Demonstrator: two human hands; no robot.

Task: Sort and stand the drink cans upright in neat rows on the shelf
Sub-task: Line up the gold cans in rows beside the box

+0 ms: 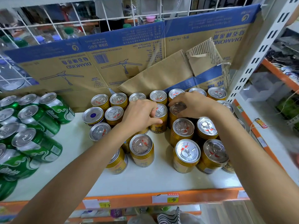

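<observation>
Two upright cans, both held.
Left hand (140, 117) wraps the Red Bull can (159, 126); right hand (195, 105) pinches the neighbouring can (178, 109) just beside it.

Upside-down DIAMOND on cardboard (80, 68), RedBull on gold can (159, 125), 5 on shelf price tag (173, 198)

- Energy-drink cans (140, 149) stand clustered on the shelf (161, 180), middle to right.
- Soda cans (38, 117) crowd its left end, apart from them.
- A cardboard sheet (80, 67) stands behind both groups.
- Price tags (173, 198) sit on the front edge.
</observation>
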